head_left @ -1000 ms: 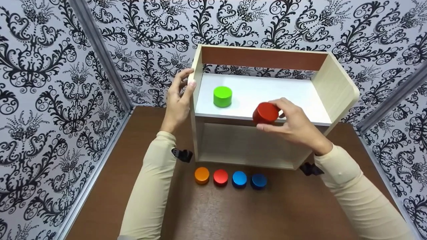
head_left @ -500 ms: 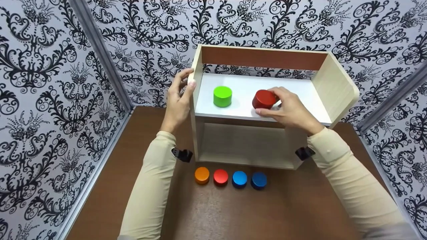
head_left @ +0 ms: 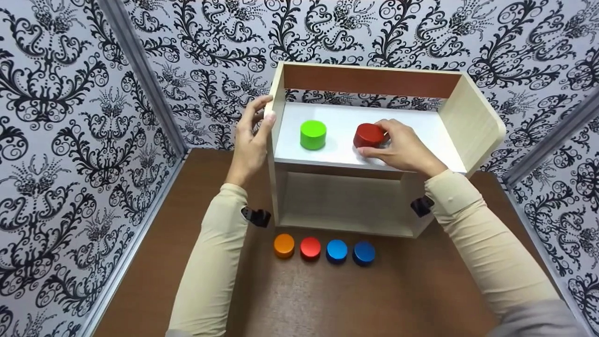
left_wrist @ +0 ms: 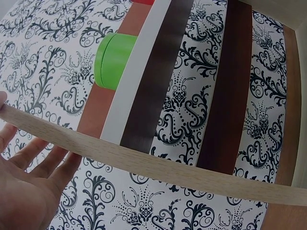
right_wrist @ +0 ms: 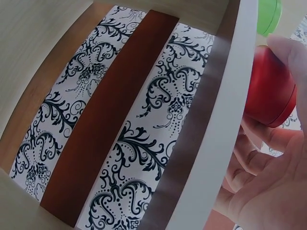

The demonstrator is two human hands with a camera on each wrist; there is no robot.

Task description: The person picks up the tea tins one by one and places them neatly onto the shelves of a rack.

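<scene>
A pale wooden shelf unit with a white upper shelf [head_left: 407, 117] stands on the table. My left hand [head_left: 248, 150] holds the unit's left side panel [left_wrist: 144, 160], thumb on one side of its edge and fingers on the other. On the white shelf my right hand [head_left: 405, 147] grips a dark red round canister [head_left: 368, 135] between thumb and fingers. A seam runs round this canister [right_wrist: 271, 88] in the right wrist view. To its left, a bright green round canister [head_left: 312, 135] stands upright, apart from both hands.
Before the unit, an orange canister [head_left: 284, 246], a lighter red one [head_left: 310, 248], a light blue one [head_left: 336, 251] and a dark blue one [head_left: 364, 253] form a row on the brown table [head_left: 299, 299]. The unit's right side panel [head_left: 472, 121] rises beyond my right hand.
My right hand has moved the dark red canister back from the shelf's front edge and down to the white shelf. The left hand keeps its place on the side panel.
</scene>
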